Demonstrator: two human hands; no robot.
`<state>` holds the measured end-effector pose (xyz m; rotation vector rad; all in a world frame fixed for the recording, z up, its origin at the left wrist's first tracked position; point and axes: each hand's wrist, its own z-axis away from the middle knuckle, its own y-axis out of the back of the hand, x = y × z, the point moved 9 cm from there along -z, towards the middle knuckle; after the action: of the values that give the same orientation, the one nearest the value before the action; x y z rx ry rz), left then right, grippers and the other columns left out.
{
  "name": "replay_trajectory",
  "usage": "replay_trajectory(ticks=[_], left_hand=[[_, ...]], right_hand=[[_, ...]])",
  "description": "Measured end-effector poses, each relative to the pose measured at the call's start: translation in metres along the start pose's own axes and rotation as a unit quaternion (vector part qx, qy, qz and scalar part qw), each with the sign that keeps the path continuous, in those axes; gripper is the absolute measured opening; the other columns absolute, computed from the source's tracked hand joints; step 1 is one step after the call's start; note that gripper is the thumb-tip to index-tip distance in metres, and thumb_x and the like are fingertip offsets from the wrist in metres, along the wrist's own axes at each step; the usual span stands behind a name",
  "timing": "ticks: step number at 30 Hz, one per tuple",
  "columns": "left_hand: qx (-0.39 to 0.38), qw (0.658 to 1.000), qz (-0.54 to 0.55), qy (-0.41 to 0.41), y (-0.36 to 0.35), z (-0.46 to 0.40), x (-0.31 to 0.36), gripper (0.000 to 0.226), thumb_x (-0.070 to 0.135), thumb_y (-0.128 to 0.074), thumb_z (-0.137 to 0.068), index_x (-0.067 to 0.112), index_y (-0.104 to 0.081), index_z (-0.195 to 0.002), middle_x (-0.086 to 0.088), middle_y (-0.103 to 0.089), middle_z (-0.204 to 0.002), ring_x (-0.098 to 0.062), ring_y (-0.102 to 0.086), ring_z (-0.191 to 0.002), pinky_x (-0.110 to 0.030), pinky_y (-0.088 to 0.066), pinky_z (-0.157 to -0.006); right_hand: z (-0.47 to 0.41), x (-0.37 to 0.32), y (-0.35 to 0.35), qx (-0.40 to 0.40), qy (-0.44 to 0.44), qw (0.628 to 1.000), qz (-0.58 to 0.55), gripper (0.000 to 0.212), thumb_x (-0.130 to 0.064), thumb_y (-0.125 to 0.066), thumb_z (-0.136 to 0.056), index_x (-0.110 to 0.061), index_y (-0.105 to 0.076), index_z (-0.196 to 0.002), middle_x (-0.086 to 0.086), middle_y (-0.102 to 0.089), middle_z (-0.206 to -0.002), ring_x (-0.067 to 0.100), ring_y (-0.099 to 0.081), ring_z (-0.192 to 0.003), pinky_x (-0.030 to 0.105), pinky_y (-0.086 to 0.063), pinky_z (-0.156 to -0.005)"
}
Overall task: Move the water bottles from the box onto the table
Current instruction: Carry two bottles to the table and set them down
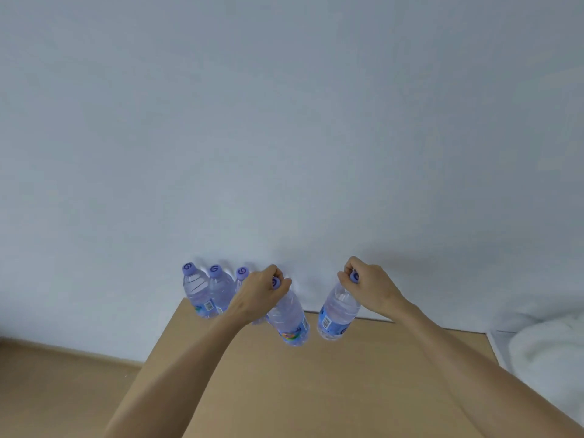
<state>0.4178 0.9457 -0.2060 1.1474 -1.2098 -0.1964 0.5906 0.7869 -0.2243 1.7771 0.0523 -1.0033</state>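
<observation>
Now our left hand (259,290) grips one clear plastic water bottle (290,319) by its purple cap, and our right hand (369,284) grips another (337,314) likewise, both above the brown surface (316,390); three more bottles (207,290) stand just left of our left hand.

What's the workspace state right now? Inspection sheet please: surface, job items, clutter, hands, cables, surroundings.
Surface: brown table against a pale wall.
Job's things: three standing bottles at the table's far left corner, purple caps on; two more held by the neck. Box: not in view.
Clutter: nothing seen.
Grippers: left hand grips the cap end of the left held bottle; right hand grips the right held bottle likewise. Whether their bases touch the table is unclear.
Cables: nothing seen.
Surroundings: white fabric at right; tan floor at left.
</observation>
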Motion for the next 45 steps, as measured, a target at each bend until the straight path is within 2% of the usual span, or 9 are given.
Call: replay_trajectory(ticks=[6, 17, 23, 29, 33, 35, 38, 41, 45], left_hand=[[-0.077, 0.995, -0.033, -0.051, -0.042, -0.040, -0.002, 0.018, 0.033, -0.058, -0.091, 0.018, -0.052, -0.082, 0.011, -0.054, -0.064, -0.011, -0.050, -0.063, -0.024, -0.036, -0.061], [-0.096, 0.980, -0.143, -0.101, -0.077, -0.065, 0.002, 0.019, 0.036, -0.055, -0.089, 0.019, -0.059, -0.096, 0.008, -0.064, -0.100, -0.019, -0.061, -0.087, -0.035, -0.051, -0.075], [-0.066, 0.980, -0.163, -0.090, -0.079, -0.059, -0.004, 0.027, 0.041, -0.051, -0.093, 0.017, -0.051, -0.106, 0.002, -0.055, -0.105, -0.026, -0.061, -0.083, -0.036, -0.048, -0.065], [-0.054, 0.997, -0.021, -0.049, -0.086, -0.039, -0.032, 0.036, 0.034, -0.053, -0.093, 0.029, -0.037, -0.125, 0.004, -0.051, -0.097, -0.015, -0.058, -0.078, -0.027, -0.045, -0.059], [-0.033, 0.993, 0.117, 0.009, -0.098, -0.008, -0.067, 0.040, 0.019, -0.057, -0.092, 0.037, -0.036, -0.121, 0.010, -0.056, -0.080, -0.003, -0.057, -0.070, -0.015, -0.044, -0.052], [-0.038, 0.989, 0.130, 0.060, -0.111, 0.007, -0.086, 0.025, 0.018, -0.057, -0.092, 0.029, -0.045, -0.111, 0.007, -0.059, -0.082, -0.005, -0.058, -0.065, -0.017, -0.045, -0.053], [-0.111, 0.978, 0.132, 0.119, -0.141, 0.024, -0.107, 0.007, 0.015, -0.057, -0.092, 0.021, -0.057, -0.095, 0.001, -0.062, -0.089, -0.014, -0.060, -0.069, -0.033, -0.052, -0.065], [-0.194, 0.963, 0.120, 0.144, -0.164, 0.034, -0.111, 0.016, 0.018, -0.054, -0.092, 0.018, -0.058, -0.107, 0.002, -0.062, -0.095, -0.021, -0.063, -0.076, -0.032, -0.054, -0.063], [-0.231, 0.957, 0.119, 0.127, -0.171, 0.029, -0.103, 0.027, 0.021, -0.052, -0.092, 0.022, -0.047, -0.119, 0.014, -0.060, -0.091, -0.031, -0.066, -0.068, -0.031, -0.054, -0.048]], right_hand=[[-0.002, 0.028, -0.009, 0.011, -0.044, 0.998, 0.033, 0.020, -0.037, -0.056, -0.094, -0.028, -0.045, -0.079, -0.008, -0.053, -0.060, 0.008, -0.046, -0.054, 0.020, -0.038, -0.053], [-0.013, 0.043, -0.034, 0.021, -0.058, 0.997, 0.040, 0.025, -0.042, -0.068, -0.085, -0.022, -0.053, -0.084, -0.010, -0.059, -0.078, 0.011, -0.054, -0.071, 0.027, -0.046, -0.064], [-0.017, 0.041, -0.049, 0.024, -0.055, 0.998, 0.007, 0.030, -0.051, -0.069, -0.079, -0.028, -0.052, -0.086, -0.014, -0.058, -0.085, 0.006, -0.055, -0.077, 0.021, -0.045, -0.065], [-0.003, 0.053, -0.055, 0.040, -0.065, 0.993, -0.088, 0.039, -0.049, -0.074, -0.075, -0.038, -0.047, -0.100, -0.020, -0.055, -0.097, 0.001, -0.055, -0.088, 0.013, -0.043, -0.070], [0.021, 0.077, -0.067, 0.041, -0.108, 0.985, -0.131, 0.059, -0.046, -0.076, -0.070, -0.041, -0.043, -0.119, -0.026, -0.054, -0.082, -0.002, -0.054, -0.073, 0.011, -0.042, -0.065], [0.036, 0.096, -0.083, 0.014, -0.147, 0.982, -0.115, 0.060, -0.038, -0.073, -0.074, -0.033, -0.042, -0.125, -0.016, -0.054, -0.074, 0.000, -0.053, -0.066, 0.013, -0.042, -0.062], [0.053, 0.120, -0.109, -0.045, -0.208, 0.971, -0.107, 0.050, -0.026, -0.067, -0.083, -0.027, -0.044, -0.128, -0.003, -0.063, -0.086, 0.007, -0.060, -0.076, 0.019, -0.048, -0.065], [0.053, 0.123, -0.125, -0.078, -0.216, 0.968, -0.101, 0.038, -0.013, -0.054, -0.089, -0.025, -0.049, -0.125, 0.008, -0.069, -0.094, 0.023, -0.065, -0.086, 0.034, -0.052, -0.075], [0.045, 0.122, -0.132, -0.094, -0.220, 0.968, -0.076, 0.032, -0.015, -0.048, -0.096, -0.021, -0.049, -0.128, -0.005, -0.066, -0.100, 0.013, -0.062, -0.088, 0.025, -0.049, -0.077]])
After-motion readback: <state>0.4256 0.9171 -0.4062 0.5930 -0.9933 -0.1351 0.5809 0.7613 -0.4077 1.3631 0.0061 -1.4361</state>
